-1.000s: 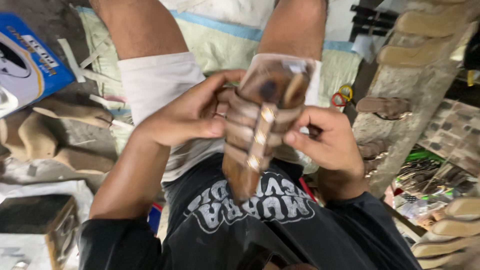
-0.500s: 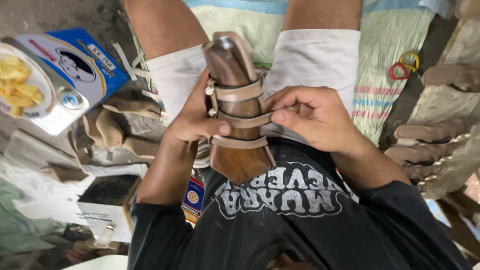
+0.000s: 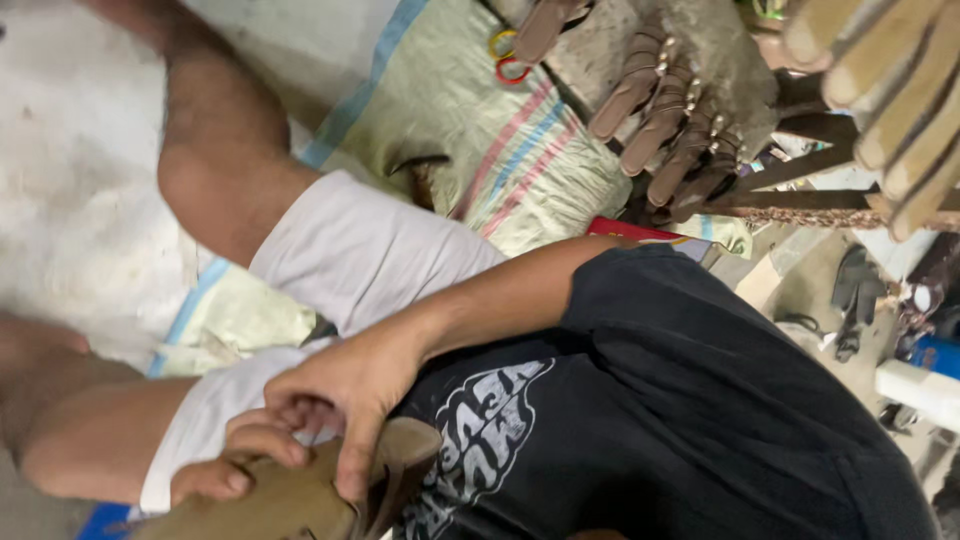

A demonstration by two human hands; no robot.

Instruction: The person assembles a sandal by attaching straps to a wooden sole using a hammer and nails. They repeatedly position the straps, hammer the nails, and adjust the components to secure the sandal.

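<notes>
A brown leather sandal [image 3: 290,495] lies across my lap at the bottom left edge, partly cut off by the frame. My right hand [image 3: 340,395] reaches down along my black shirt, with its fingers pressed over the sandal's top and edge. Only the curled fingers of my left hand [image 3: 235,465] show, gripping the sandal from the near side. I sit in white shorts [image 3: 360,250] with both knees out to the left.
A striped woven sack [image 3: 480,130] lies under my legs on the concrete floor [image 3: 70,150]. Several finished brown sandals [image 3: 670,110] are stacked at the top, with tan soles [image 3: 880,90] at the upper right. Red and yellow rings [image 3: 510,60] rest on the sack.
The view has swung and tilted to the right. The sandal, held upright before my chest earlier, now sits low on my lap at the frame's bottom edge, both hands still on it.
</notes>
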